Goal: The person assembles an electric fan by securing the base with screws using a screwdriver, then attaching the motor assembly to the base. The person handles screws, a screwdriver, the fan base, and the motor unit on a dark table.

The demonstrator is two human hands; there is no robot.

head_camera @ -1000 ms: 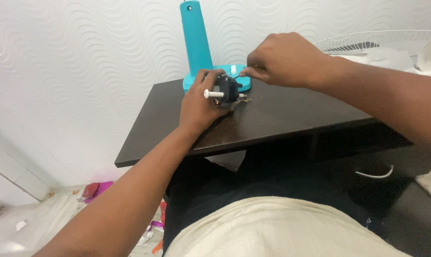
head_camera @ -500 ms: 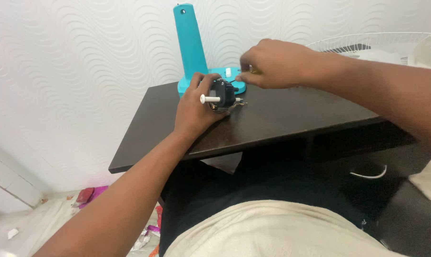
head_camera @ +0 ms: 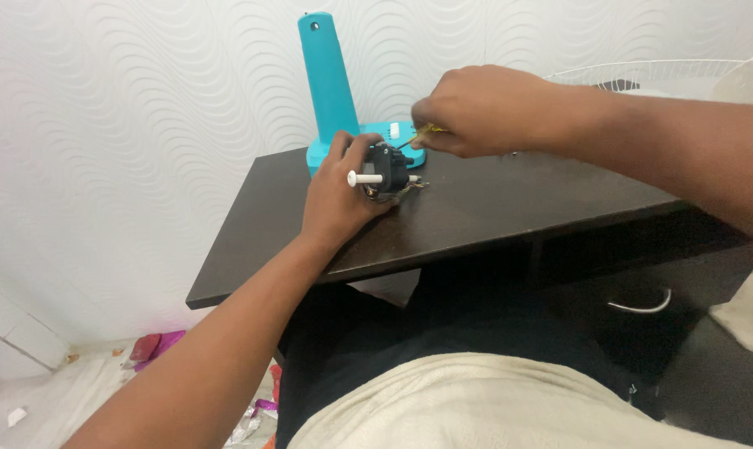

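Observation:
My left hand [head_camera: 336,196] grips a small black switch part [head_camera: 388,169] with a white shaft sticking out to the left, resting on the dark table [head_camera: 476,208]. Thin wire ends poke out on the part's right side. My right hand [head_camera: 476,108] is closed on a small yellow-handled screwdriver [head_camera: 422,133], whose tip points down-left at the top of the black part. Just behind both hands stands a teal fan stand [head_camera: 326,83] with a flat base and white knobs.
A white wire fan guard [head_camera: 642,75] lies at the back right of the table. The wall with a wavy pattern is right behind. Scraps and wrappers litter the floor [head_camera: 152,345] at lower left. A drawer handle [head_camera: 638,304] shows under the table.
My right hand has shifted slightly left and down, bringing the screwdriver tip onto the black part. My left hand keeps its hold. The view has drifted a little.

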